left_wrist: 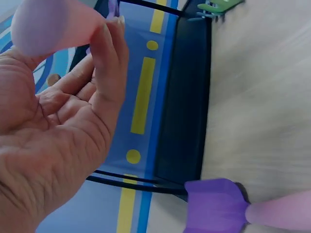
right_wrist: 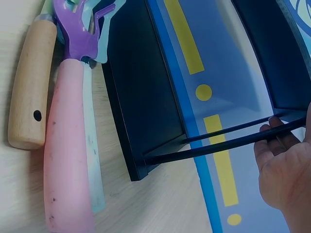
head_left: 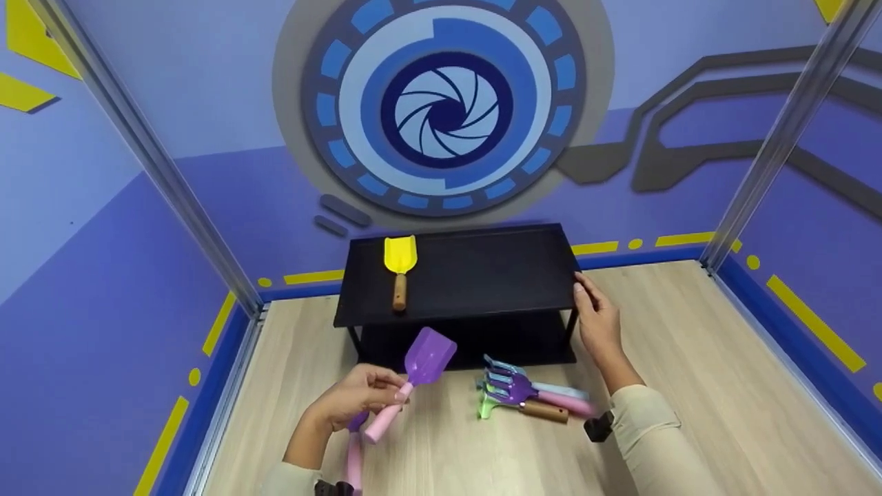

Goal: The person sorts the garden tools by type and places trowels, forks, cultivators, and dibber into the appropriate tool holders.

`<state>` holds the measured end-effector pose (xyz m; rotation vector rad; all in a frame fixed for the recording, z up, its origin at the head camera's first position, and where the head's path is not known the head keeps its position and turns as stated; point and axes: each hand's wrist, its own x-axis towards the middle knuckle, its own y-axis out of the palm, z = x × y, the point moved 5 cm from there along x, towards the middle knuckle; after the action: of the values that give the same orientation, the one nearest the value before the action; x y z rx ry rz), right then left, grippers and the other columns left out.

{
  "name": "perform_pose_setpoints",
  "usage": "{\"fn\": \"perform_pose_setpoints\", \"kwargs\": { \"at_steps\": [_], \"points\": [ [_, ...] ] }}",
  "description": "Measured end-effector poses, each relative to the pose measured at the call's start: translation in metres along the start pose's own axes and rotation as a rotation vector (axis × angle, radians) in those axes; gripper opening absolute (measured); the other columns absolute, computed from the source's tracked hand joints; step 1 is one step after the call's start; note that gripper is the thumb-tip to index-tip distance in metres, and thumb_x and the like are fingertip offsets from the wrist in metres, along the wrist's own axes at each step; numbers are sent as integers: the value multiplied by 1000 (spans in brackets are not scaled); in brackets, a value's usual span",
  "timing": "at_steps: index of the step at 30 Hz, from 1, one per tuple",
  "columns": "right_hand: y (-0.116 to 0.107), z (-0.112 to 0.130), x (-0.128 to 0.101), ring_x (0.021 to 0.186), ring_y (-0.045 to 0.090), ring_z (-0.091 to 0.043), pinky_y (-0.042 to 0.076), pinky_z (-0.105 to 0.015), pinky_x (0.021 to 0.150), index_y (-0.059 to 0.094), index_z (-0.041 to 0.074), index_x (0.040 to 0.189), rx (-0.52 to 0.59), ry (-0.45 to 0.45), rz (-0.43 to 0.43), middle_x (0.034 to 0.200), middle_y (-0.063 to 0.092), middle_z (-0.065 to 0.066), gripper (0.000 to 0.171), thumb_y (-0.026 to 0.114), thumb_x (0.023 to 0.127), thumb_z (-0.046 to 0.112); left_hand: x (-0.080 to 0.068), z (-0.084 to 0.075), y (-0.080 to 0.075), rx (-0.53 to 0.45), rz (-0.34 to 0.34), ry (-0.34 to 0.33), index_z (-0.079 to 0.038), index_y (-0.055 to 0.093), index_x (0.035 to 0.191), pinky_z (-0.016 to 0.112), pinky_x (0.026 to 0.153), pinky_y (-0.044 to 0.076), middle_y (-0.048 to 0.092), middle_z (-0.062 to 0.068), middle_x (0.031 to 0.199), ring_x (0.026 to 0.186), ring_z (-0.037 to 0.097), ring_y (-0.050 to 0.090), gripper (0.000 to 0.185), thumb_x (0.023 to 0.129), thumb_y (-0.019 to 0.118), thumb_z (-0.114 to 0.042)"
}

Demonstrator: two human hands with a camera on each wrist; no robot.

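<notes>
Pinching purple scoop [head_left: 431, 356]: left grip [head_left: 364, 397]. Right grip [head_left: 598, 322] holding black shelf [head_left: 493, 275]; yellow scoop [head_left: 400, 255] atop, lower tier [head_left: 510, 344] unclear.

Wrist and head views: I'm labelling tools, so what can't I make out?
Head: most of the lying shovel's blade, hidden by the left hand.
Left wrist: the lying shovel's handle end, past the right edge; most of the held shovel's blade, behind the hand or past the top edge.
Right wrist: most of the green fork's head, past the top edge.
</notes>
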<state>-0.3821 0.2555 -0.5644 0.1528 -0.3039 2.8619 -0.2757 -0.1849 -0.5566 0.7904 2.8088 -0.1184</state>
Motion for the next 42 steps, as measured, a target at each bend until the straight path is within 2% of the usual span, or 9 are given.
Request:
{"fn": "perform_pose_setpoints", "kwargs": {
  "at_steps": [3,9,12,16,20,23,33,38,42],
  "points": [
    [0,0,1,153,47,-21,42,-38,124,54,32,157,-6,-2,-3,168,48,0,52,50,111,54,3,-10,2,1,2,23,16,66,125,22,70,63,79,14,110,89,13,77,39,96,76,-8],
    [1,-1,0,150,48,-19,41,-17,110,53,33,158,-9,15,1,168,48,1,52,50,110,56,11,-28,5,9,-43,40,14,68,125,25,75,64,79,12,108,90,14,76,39,95,78,-9],
    [0,-1,0,151,48,-18,41,-14,108,53,33,158,-7,26,2,168,47,2,51,50,111,53,17,-35,10,20,-53,49,12,69,125,26,77,63,79,15,112,92,15,74,38,97,78,-11],
    [-1,6,-3,152,48,-19,42,-24,117,51,29,159,-3,50,11,168,47,0,50,50,113,46,26,-45,17,30,-69,76,10,69,127,27,81,63,77,17,117,97,16,74,39,99,77,-15],
    [-1,21,-9,153,47,-23,41,-36,123,50,22,160,-7,64,25,169,46,-5,49,49,114,38,36,-53,24,-6,-110,108,12,67,127,28,84,65,77,15,115,98,16,75,38,100,75,-14],
    [-1,23,-10,153,47,-23,40,-36,123,50,21,160,-7,61,29,169,46,-5,49,49,114,37,43,-59,29,-47,-155,117,12,67,126,27,82,65,78,11,110,95,15,75,37,99,76,-12],
    [-2,-4,2,153,47,-21,40,-42,128,52,29,159,-7,3,-2,168,47,0,50,49,113,49,66,-73,43,-99,-311,114,8,70,124,29,82,65,78,12,110,88,16,73,38,97,80,-17],
    [-1,1,0,154,46,-22,38,-42,129,52,27,159,0,9,3,168,48,-2,50,50,113,45,79,-79,48,-134,-363,122,9,71,121,27,80,65,75,11,105,84,15,70,34,97,78,-13],
    [-1,17,-8,154,46,-24,38,-44,129,51,21,160,9,32,18,168,47,-6,49,50,114,38,89,-83,49,-156,-382,132,11,72,117,27,77,65,74,7,96,80,13,69,30,97,77,-10]
  ]
}}
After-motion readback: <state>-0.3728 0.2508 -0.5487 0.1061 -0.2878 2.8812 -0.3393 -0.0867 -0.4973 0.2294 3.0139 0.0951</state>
